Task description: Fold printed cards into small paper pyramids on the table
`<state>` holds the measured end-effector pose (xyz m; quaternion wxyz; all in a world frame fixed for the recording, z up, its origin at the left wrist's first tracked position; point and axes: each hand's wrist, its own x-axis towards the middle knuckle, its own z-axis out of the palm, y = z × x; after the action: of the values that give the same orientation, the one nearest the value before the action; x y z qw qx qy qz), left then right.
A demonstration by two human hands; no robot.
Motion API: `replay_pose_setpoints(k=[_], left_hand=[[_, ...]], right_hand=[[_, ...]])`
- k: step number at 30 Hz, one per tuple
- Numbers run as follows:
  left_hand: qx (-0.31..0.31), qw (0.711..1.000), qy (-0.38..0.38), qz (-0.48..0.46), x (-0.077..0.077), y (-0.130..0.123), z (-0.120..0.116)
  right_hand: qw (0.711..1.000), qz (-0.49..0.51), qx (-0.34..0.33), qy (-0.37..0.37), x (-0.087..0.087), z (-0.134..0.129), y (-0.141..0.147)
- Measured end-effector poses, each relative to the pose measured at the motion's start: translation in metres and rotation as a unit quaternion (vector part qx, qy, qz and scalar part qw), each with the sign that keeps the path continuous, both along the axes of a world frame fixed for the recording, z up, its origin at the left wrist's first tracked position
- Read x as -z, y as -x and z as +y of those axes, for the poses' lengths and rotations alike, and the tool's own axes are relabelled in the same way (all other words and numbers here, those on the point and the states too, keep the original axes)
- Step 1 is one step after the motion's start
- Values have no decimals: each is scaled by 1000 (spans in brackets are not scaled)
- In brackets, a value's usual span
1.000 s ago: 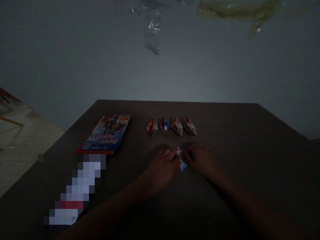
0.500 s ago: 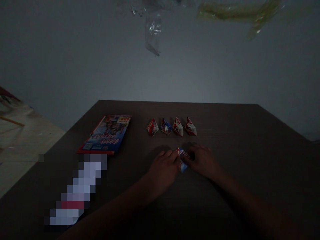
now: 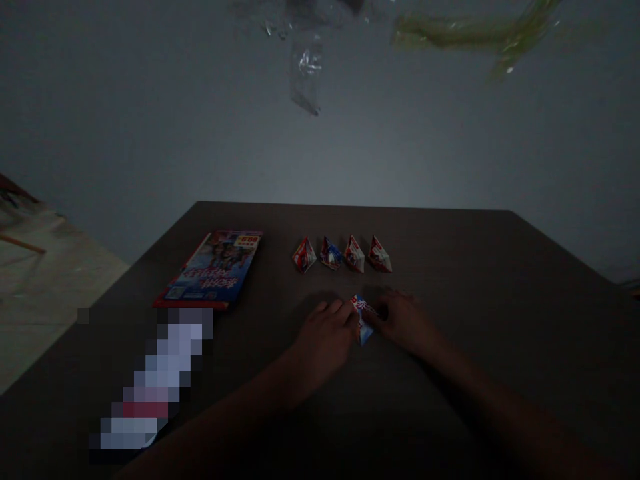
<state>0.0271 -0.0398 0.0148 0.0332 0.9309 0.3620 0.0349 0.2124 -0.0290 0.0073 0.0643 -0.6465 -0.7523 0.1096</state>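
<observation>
A small folded paper piece (image 3: 363, 321), blue and white with red marks, lies on the dark table between my hands. My left hand (image 3: 327, 337) grips its left side with the fingers bent together. On the other side, my right hand (image 3: 404, 320) pinches its right edge between thumb and fingers. Beyond them several folded paper shapes stand in a row: a red one (image 3: 305, 255) at the left, a blue one (image 3: 331, 253) beside it, then a red and white one (image 3: 354, 254) and a similar one (image 3: 380, 255) at the right end.
A stack of colourful printed booklets (image 3: 215, 267) lies at the left of the table (image 3: 450, 233). Nearer me is a pixelated pale strip (image 3: 165, 373). Behind the table rises a grey wall with clear plastic (image 3: 306, 70) and yellowish tape (image 3: 455, 33) on it.
The view has shifted very slightly. Both hands remain at the folded paper piece, with hardly any visible movement.
</observation>
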Motion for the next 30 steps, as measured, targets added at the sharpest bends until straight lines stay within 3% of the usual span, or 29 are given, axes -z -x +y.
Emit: replay_pose_setpoints(k=[30], left_hand=[[-13, 999, 19, -27, -2, 1, 0]], right_hand=[[991, 89, 2, 104, -3, 4, -36]])
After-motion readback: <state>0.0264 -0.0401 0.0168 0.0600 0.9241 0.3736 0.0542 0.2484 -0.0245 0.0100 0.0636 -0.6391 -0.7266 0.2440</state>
